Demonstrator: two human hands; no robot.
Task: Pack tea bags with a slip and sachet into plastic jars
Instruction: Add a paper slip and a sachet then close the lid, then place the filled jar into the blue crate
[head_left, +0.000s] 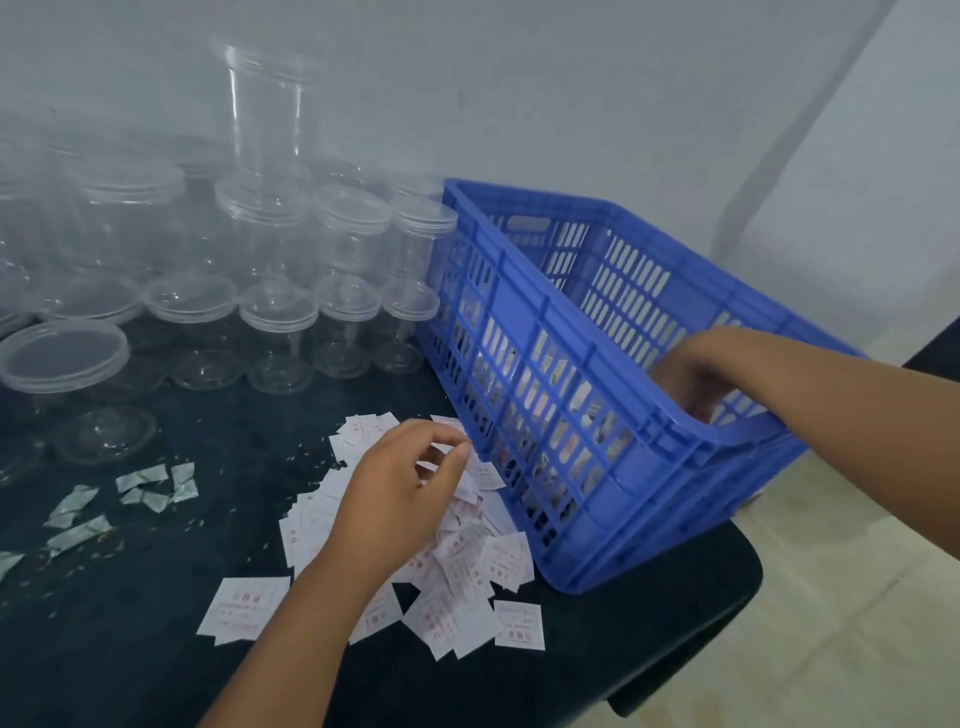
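The blue crate (649, 493) has rows of slots, the slips (511, 558) are white with red print, the sachets (78, 535) at 9 o'clock are silver, the table (156, 665) is black.

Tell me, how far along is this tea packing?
Early. Done: nothing seems packed; the clear jars look empty, lids on. In hand: the left hand pinches a slip from the pile, while the right hand reaches into the blue crate. Left: the sachets lie untouched, and every jar needs filling.
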